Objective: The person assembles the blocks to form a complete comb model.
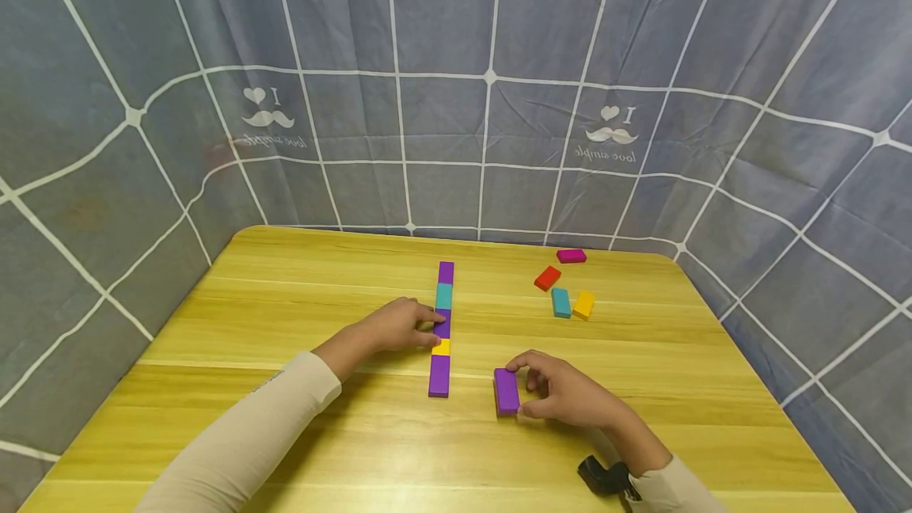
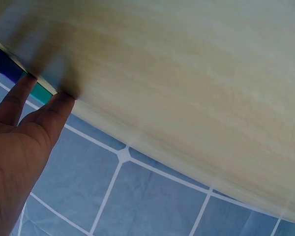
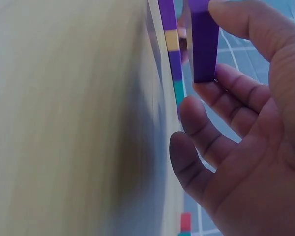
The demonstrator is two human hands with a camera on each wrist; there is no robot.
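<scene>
A straight line of blocks runs away from the person on the table: a purple block (image 1: 438, 377) nearest, then yellow (image 1: 441, 347), purple, teal (image 1: 444, 296) and purple at the far end. The left hand (image 1: 399, 324) touches the line from its left side, fingertips at the middle purple block and the yellow one. To the right of the line, the right hand (image 1: 570, 393) pinches another purple block (image 1: 507, 391) between thumb and fingers. In the right wrist view this purple block (image 3: 204, 44) is held at its ends, the other fingers loosely bent.
Toward the table's back right lie loose blocks: magenta (image 1: 571, 256), red (image 1: 547, 278), teal (image 1: 561, 303) and yellow (image 1: 583, 305). A grey curtain (image 1: 442, 117) with white lines stands behind the wooden table (image 1: 342, 450). A black device (image 1: 602, 476) is at the right wrist.
</scene>
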